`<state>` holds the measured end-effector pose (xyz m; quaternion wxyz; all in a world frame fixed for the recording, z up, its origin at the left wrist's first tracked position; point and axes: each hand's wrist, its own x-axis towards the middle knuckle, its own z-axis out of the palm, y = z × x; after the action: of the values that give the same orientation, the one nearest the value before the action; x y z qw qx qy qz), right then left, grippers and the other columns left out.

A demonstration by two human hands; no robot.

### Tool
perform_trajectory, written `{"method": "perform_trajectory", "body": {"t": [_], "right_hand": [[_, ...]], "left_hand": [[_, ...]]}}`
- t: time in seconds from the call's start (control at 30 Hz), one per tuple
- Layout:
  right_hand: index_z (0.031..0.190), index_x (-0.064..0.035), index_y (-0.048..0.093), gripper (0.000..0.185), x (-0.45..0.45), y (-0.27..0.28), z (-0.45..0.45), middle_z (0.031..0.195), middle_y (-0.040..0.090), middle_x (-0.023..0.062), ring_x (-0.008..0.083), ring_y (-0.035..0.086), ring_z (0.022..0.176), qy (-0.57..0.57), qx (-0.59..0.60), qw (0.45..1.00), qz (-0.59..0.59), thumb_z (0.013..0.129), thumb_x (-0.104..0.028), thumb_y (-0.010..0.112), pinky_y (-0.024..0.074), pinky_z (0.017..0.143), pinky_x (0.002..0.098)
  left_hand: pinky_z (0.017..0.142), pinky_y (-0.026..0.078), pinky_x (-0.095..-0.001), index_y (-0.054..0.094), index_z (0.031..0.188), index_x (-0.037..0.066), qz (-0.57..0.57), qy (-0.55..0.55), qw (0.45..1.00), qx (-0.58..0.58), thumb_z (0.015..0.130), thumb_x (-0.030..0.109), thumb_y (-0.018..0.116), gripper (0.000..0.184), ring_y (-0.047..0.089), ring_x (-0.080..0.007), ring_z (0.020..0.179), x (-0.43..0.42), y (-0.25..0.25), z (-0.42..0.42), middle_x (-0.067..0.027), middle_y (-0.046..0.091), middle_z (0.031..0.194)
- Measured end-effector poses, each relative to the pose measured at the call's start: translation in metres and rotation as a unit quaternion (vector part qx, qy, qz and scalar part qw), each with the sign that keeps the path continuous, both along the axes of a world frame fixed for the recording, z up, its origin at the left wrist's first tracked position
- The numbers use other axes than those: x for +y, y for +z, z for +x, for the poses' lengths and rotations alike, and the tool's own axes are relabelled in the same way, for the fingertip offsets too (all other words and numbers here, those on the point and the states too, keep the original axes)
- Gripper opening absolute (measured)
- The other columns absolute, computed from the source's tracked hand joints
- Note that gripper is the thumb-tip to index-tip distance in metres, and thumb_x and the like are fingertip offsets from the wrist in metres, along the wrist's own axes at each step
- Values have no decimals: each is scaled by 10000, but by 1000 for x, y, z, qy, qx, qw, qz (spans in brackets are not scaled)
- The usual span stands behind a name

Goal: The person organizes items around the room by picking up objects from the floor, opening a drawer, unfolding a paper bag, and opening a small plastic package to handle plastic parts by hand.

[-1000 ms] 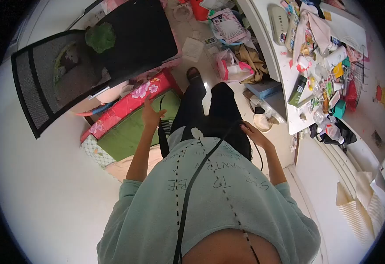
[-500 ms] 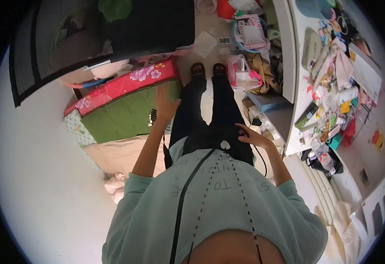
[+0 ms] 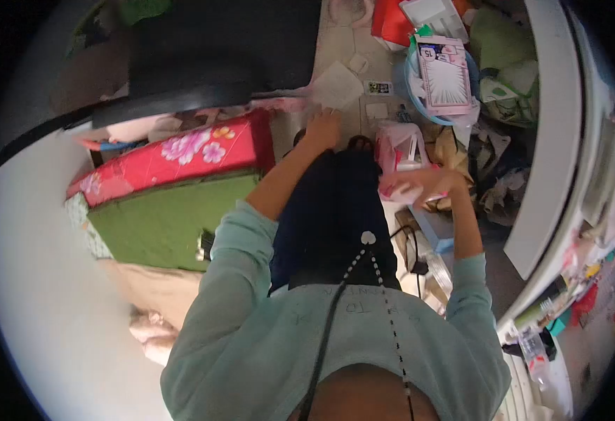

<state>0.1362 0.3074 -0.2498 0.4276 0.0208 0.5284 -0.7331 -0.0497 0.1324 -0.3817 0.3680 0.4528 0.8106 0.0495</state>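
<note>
My left hand (image 3: 323, 130) reaches forward over the floor, near a white sheet of paper (image 3: 337, 85) and above my feet. Its fingers point away from me, look slightly bent and apart, and nothing shows in them. My right hand (image 3: 427, 184), smeared by motion, has its fingers stretched to the left over a pink plastic bag (image 3: 400, 146). Whether it touches the bag I cannot tell. Beside that hand lie a brown paper bag (image 3: 453, 156) and a light blue box (image 3: 435, 228).
A blue basin (image 3: 413, 78) holds a pink-edged box (image 3: 445, 74). On the left stand a red floral cushion (image 3: 181, 153) and a green panel (image 3: 167, 214). A dark screen-like panel (image 3: 223, 49) hangs at upper left. The white cabinet edge (image 3: 557, 140) borders the right.
My body has bent forward, so the floor items look nearer. The left hand moved forward from beside the green panel; the right hand moved from my waist to over the pink bag.
</note>
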Motion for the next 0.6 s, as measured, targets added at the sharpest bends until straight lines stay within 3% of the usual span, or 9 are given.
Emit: {"method": "perform_trajectory", "body": {"t": [0.03, 0.07, 0.13, 0.2, 0.27, 0.37, 0.47, 0.57, 0.6], "right_hand": [[1246, -100, 395, 610, 7, -33, -13, 1176, 493, 81, 222, 446, 1086, -58, -21, 998, 20, 711, -205, 668, 385, 901, 328], [1185, -69, 440, 516, 11, -94, -22, 1092, 532, 85, 207, 493, 994, -134, 15, 981, 140, 727, -192, 642, 413, 845, 315], [1064, -7, 528, 349, 19, -215, -41, 925, 609, 95, 179, 589, 808, -267, 40, 877, 397, 761, -168, 591, 469, 732, 289], [991, 11, 550, 281, 9, -269, -67, 784, 623, 83, 181, 599, 657, -310, 80, 764, 560, 772, -163, 581, 486, 607, 313], [997, 18, 546, 284, 4, -307, -94, 764, 622, 99, 180, 597, 613, -360, -2, 847, 391, 774, -155, 572, 486, 577, 321], [1071, -31, 516, 403, 7, -393, -110, 938, 597, 163, 312, 588, 834, -286, -10, 849, 444, 706, -189, 583, 467, 725, 375], [1110, -59, 466, 444, 6, -419, -127, 1020, 550, 151, 326, 572, 879, -265, 75, 748, 604, 698, -173, 585, 465, 740, 396], [1106, -20, 413, 548, 0, -419, -142, 939, 540, 143, 320, 537, 921, -295, 53, 702, 646, 639, -174, 656, 460, 725, 431], [1093, -26, 413, 527, -5, -417, -144, 942, 537, 142, 321, 537, 924, -287, 41, 689, 664, 648, -179, 647, 462, 721, 431]], "left_hand": [[863, 367, -481, 454, 1128, 57, 16, -28, 999, 17, 726, 178, 566, 435, 434, -333, 1082, 16, -30, -10, -173, 471, 1140], [840, 380, -491, 485, 1099, 53, 33, -58, 997, 33, 721, 168, 566, 403, 470, -311, 1052, 29, -54, -16, -158, 510, 1097], [844, 387, -472, 495, 1096, 61, -81, -102, 991, -29, 736, 168, 556, 381, 495, -289, 1030, 57, -70, -23, -146, 525, 1089], [842, 396, -453, 503, 1099, 74, -153, -176, 971, -58, 748, 157, 542, 363, 518, -278, 1005, 74, -99, -27, -135, 541, 1077], [833, 409, -434, 507, 1106, 92, -192, -283, 938, -56, 758, 137, 523, 352, 539, -278, 975, 75, -149, -35, -127, 556, 1062], [815, 423, -413, 489, 1133, 107, -108, -226, 962, -104, 767, 122, 494, 367, 542, -286, 968, 80, -176, -66, -122, 554, 1066], [820, 421, -414, 480, 1141, 123, -6, -173, 979, -105, 773, 135, 483, 368, 528, -296, 986, 80, -201, -98, -127, 531, 1102], [825, 419, -397, 471, 1146, 119, -81, -236, 968, 38, 779, 146, 478, 368, 518, -298, 999, 78, -177, -89, -136, 530, 1099], [826, 418, -389, 477, 1141, 119, -43, -263, 964, -17, 780, 148, 479, 362, 518, -301, 996, 75, -182, -86, -144, 535, 1086]]}}
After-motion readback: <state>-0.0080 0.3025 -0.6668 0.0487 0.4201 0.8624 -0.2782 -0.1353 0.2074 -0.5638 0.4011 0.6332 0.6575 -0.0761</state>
